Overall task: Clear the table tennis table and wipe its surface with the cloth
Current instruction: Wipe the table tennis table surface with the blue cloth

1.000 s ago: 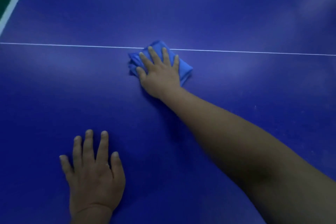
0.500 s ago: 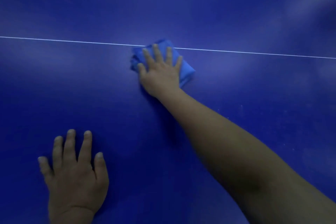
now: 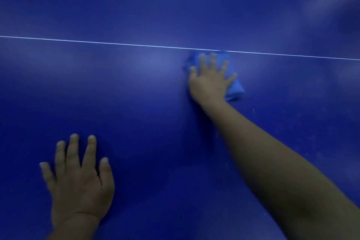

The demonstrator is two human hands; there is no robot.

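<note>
**A:** We're over the blue desk (image 3: 136, 103), and no edge or corner of it is in shot. Blue surface fills the whole picture, so there's open room on every side of both hands.

**B:** One marker though: the thin white line (image 3: 97, 42) running across, left to right, dipping slightly toward the right.

**A:** And the cloth (image 3: 234, 88) sits just on the near side of that line, its far end touching it or very nearly. Folded blue pad, long axis running from the line down and to the right, back toward the person.

**B:** Right hand (image 3: 211, 82) flat on top of it, fingers straight and spread, pressing it to the desk. No pinch, no curl. A little motion blur up there.

**A:** Left hand (image 3: 78, 183) low on the near left, well apart from the cloth, palm down, fingers splayed, resting on bare desk and holding nothing.

**B:** Against half a second ago?

**A:** Cloth and right hand have swept to the right along the line. They were left of the picture's middle and are now right of it. The left hand keeps its flat brace on the desk.

**B:** Pale specks on the desk right of the forearm.
</note>
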